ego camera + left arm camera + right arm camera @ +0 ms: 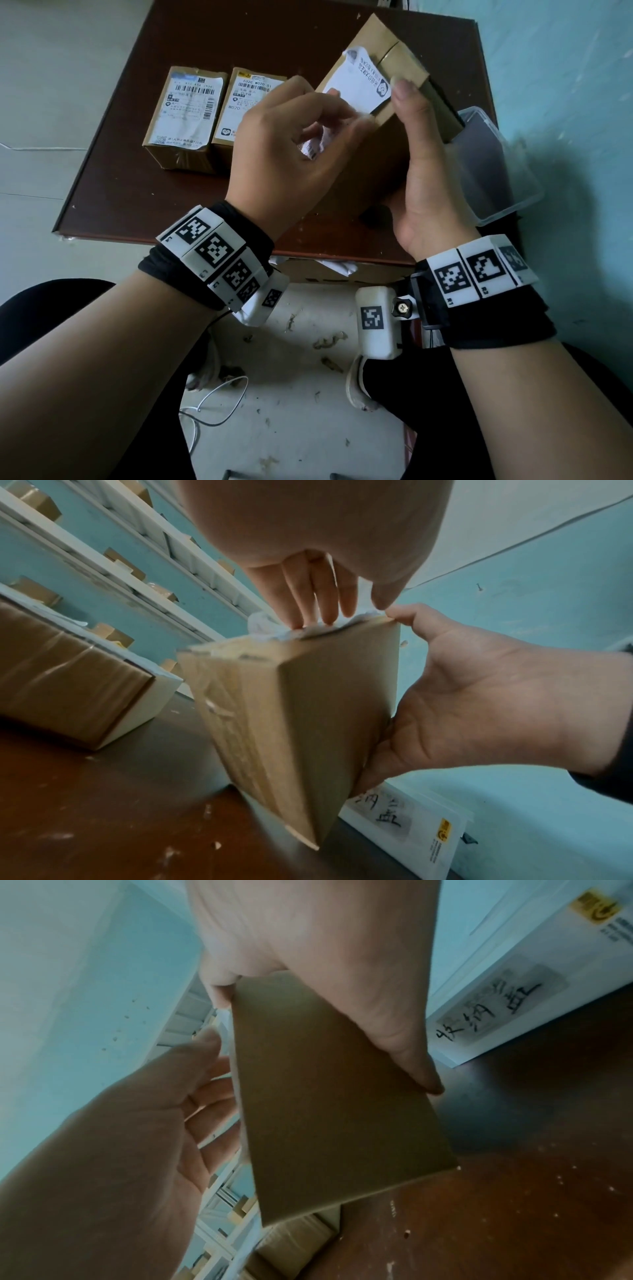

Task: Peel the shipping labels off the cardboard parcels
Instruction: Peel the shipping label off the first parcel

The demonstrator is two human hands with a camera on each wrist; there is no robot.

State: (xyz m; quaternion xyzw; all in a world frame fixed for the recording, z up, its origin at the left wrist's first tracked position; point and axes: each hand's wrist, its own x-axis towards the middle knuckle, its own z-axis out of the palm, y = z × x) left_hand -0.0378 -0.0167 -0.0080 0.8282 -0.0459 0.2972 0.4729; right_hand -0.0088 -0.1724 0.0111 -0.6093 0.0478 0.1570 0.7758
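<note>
From the head view, the right hand (424, 164) grips a tilted cardboard parcel (359, 171) over the desk (144, 192), thumb laid up along its near edge, the other fingers hidden behind it. The left hand (291, 144) has its fingers curled, pinching the crumpled lower end of the white shipping label (359, 82), which is partly lifted from the parcel's top face. Beyond the left fingers, two labelled parcels (186, 116) stand side by side on the desk. Just beyond the right fingers lies a clear plastic box (496, 164).

From the left wrist view, the left fingers (308, 599) press down onto the crumpled label (263, 626) at the parcel's (308, 710) upper end, while the right hand (479, 696) clasps the parcel's side, thumb tip at its top corner.

From the right wrist view, the right thumb (404, 1047) lies across the parcel's (335, 1110) plain brown face. The left hand (143, 1123) sits just beside the parcel's edge; its fingertips are hidden behind it.
</note>
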